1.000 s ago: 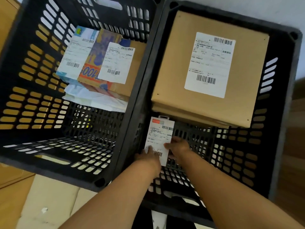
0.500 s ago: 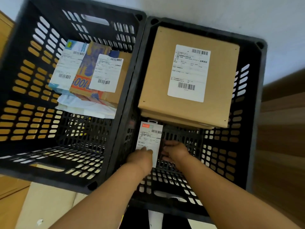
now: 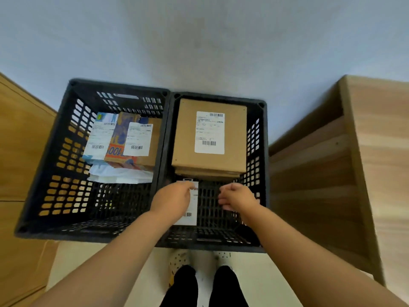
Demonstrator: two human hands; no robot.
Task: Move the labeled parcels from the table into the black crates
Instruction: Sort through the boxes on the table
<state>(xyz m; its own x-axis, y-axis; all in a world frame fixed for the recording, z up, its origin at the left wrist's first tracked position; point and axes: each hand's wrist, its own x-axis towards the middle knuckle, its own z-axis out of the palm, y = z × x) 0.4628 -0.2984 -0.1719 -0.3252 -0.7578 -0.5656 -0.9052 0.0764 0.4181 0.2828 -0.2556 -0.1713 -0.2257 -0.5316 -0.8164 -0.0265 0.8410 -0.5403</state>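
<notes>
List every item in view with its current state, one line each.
Left crate: partly filled with labeled parcels at its far end.
Right crate: holds two parcels.
Cardboard box: lying flat, label up.
Small white parcel: in right crate, against its left wall.
Left hand: over the small parcel; grip cannot be told.
Right hand: loosely curled, holding nothing.

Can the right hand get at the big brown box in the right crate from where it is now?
Probably yes: the right hand holds nothing, and the brown box lies just beyond it in the right crate, top face uncovered.
</notes>
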